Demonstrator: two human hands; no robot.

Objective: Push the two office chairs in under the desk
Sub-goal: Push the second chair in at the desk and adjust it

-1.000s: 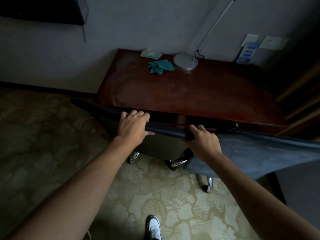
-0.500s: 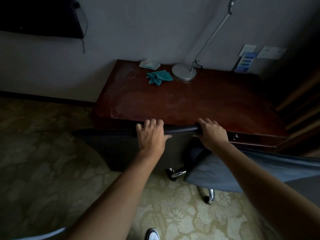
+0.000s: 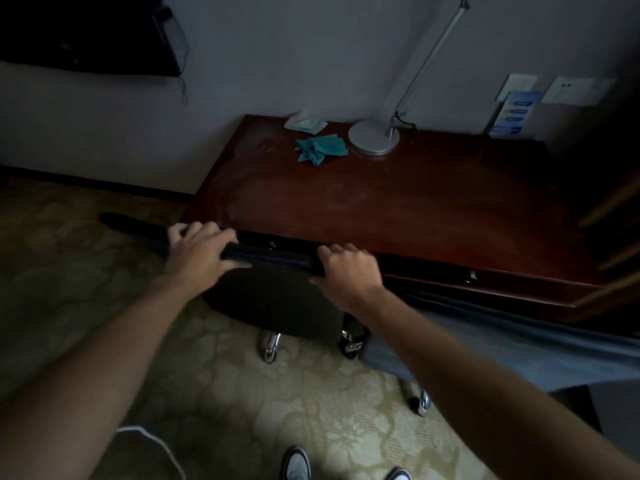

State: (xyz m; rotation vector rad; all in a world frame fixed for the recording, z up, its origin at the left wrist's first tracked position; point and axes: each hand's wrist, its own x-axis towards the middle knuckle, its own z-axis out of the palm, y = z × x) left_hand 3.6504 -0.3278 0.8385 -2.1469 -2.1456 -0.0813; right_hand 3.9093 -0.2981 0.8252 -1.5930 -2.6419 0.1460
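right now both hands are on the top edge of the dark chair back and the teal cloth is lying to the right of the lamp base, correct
Not quite. The head view shows the teal cloth lying to the left of the lamp base, not the right. The rest holds: the left hand and the right hand both grip the top edge of the dark chair back.

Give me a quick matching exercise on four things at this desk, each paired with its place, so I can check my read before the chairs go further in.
Things:
1. teal crumpled cloth
2. round silver lamp base
3. dark fabric chair back
4. blue and white leaflet stand

Places:
A. at the desk's front edge, under both hands
B. far right corner of the desk, by the wall
C. on the desk, just left of the lamp
D. back of the desk, with a slanted metal arm rising from it

Pairs: 1-C, 2-D, 3-A, 4-B
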